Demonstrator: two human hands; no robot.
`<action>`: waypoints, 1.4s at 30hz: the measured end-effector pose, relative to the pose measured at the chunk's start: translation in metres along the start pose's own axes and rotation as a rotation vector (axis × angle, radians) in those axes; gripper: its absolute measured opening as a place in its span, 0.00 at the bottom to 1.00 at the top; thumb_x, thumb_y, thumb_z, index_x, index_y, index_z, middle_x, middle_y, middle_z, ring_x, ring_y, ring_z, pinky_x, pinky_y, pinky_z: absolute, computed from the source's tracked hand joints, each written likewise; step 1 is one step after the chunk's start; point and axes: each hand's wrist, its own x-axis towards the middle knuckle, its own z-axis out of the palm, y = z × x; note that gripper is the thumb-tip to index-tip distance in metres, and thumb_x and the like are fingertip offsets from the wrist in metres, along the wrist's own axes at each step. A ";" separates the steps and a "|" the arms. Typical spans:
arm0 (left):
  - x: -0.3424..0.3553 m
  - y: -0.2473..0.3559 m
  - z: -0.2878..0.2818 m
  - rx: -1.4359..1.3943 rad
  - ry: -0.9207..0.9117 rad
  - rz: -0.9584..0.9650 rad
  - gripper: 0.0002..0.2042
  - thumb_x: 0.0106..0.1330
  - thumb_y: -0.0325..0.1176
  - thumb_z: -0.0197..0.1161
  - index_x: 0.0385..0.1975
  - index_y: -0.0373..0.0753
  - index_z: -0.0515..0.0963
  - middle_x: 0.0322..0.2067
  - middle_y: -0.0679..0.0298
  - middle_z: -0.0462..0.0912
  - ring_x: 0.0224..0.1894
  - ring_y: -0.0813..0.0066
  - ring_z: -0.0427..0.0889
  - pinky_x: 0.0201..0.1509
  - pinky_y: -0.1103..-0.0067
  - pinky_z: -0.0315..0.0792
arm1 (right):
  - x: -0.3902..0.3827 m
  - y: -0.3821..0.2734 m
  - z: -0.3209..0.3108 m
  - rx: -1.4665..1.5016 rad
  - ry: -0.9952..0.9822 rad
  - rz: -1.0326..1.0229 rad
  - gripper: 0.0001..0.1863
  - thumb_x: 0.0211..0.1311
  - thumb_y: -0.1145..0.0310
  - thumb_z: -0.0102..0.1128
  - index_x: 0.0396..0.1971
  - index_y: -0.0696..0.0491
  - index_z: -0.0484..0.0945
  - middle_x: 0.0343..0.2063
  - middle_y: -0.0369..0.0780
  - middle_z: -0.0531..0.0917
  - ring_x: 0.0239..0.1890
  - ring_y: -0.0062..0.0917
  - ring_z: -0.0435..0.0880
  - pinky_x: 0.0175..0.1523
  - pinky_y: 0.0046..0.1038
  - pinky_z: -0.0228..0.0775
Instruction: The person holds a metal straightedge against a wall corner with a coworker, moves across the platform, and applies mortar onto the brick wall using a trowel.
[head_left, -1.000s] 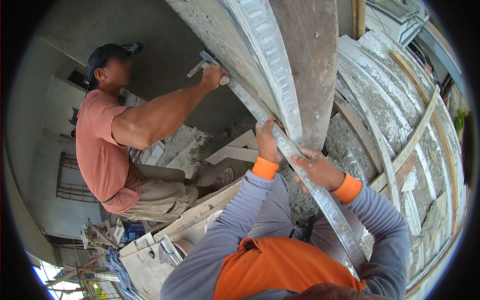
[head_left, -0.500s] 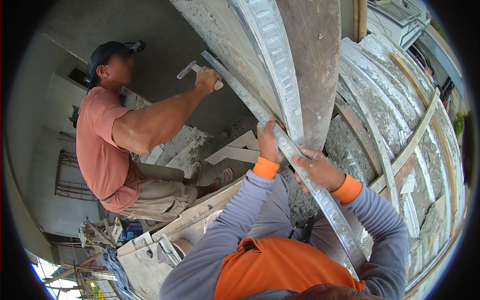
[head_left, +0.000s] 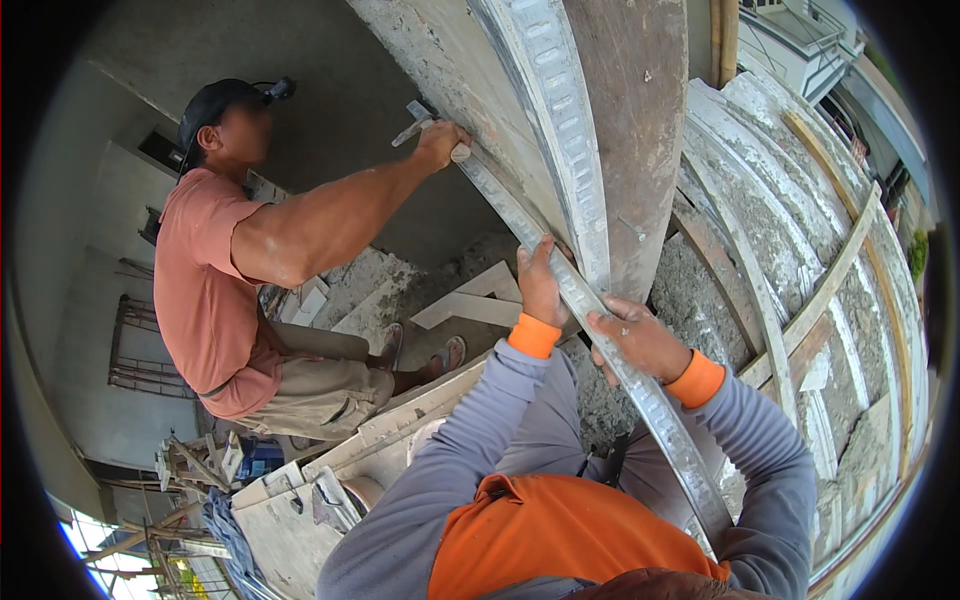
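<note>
A long, slotted metal channel (head_left: 668, 430) runs diagonally from near my right elbow up toward the co-worker. My left hand (head_left: 540, 287) is closed around its middle, thumb pointing up. Just below, my right hand (head_left: 637, 338) grips the same channel from the right side. A second slotted metal strip (head_left: 567, 95) stretches along the upright brown board (head_left: 632, 110), just beyond my hands. On the left, a co-worker (head_left: 220, 280) in a salmon shirt reaches to the channel's far end with a small hammer (head_left: 411, 132) in one hand.
Rough concrete with curved metal strips and wooden battens (head_left: 830, 270) spreads to the right. Pale boards (head_left: 400, 425) and a wooden offcut (head_left: 470, 305) lie low on the left. Scrap timber (head_left: 195, 465) is piled near a blue container (head_left: 262, 455).
The co-worker's hand and hammer have moved right, up to the far end of the channel. My hands keep the same hold, and the view has shifted slightly.
</note>
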 end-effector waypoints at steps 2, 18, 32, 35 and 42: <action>-0.001 0.000 0.003 -0.026 0.030 0.005 0.06 0.66 0.33 0.54 0.35 0.40 0.67 0.23 0.65 0.73 0.23 0.75 0.75 0.28 0.77 0.71 | 0.000 0.000 0.000 -0.007 -0.002 -0.002 0.20 0.68 0.61 0.48 0.56 0.52 0.66 0.16 0.39 0.75 0.11 0.24 0.74 0.17 0.25 0.68; 0.001 0.001 -0.006 0.036 -0.036 -0.010 0.13 0.67 0.36 0.53 0.46 0.38 0.67 0.38 0.59 0.77 0.38 0.66 0.80 0.42 0.68 0.77 | -0.001 0.000 0.001 0.024 -0.005 0.003 0.19 0.67 0.61 0.49 0.53 0.53 0.67 0.16 0.39 0.75 0.10 0.24 0.73 0.17 0.25 0.67; -0.003 0.004 0.008 -0.013 0.048 0.021 0.06 0.66 0.34 0.54 0.33 0.40 0.67 0.21 0.65 0.73 0.21 0.76 0.73 0.24 0.79 0.70 | 0.000 0.000 0.001 -0.009 -0.008 -0.012 0.20 0.68 0.60 0.48 0.55 0.52 0.66 0.16 0.38 0.75 0.11 0.24 0.74 0.18 0.24 0.67; -0.004 0.006 0.010 -0.006 0.042 0.024 0.06 0.66 0.34 0.54 0.33 0.40 0.67 0.21 0.65 0.73 0.21 0.76 0.74 0.24 0.78 0.70 | 0.000 0.000 0.001 0.029 -0.006 -0.003 0.20 0.68 0.60 0.48 0.55 0.52 0.66 0.16 0.38 0.75 0.11 0.23 0.74 0.17 0.24 0.66; -0.003 0.004 0.007 -0.019 0.039 0.024 0.06 0.66 0.34 0.55 0.34 0.41 0.67 0.20 0.64 0.73 0.20 0.75 0.74 0.25 0.78 0.70 | 0.000 0.001 0.001 0.015 0.004 -0.002 0.20 0.67 0.61 0.48 0.56 0.52 0.66 0.16 0.38 0.75 0.11 0.23 0.74 0.18 0.24 0.66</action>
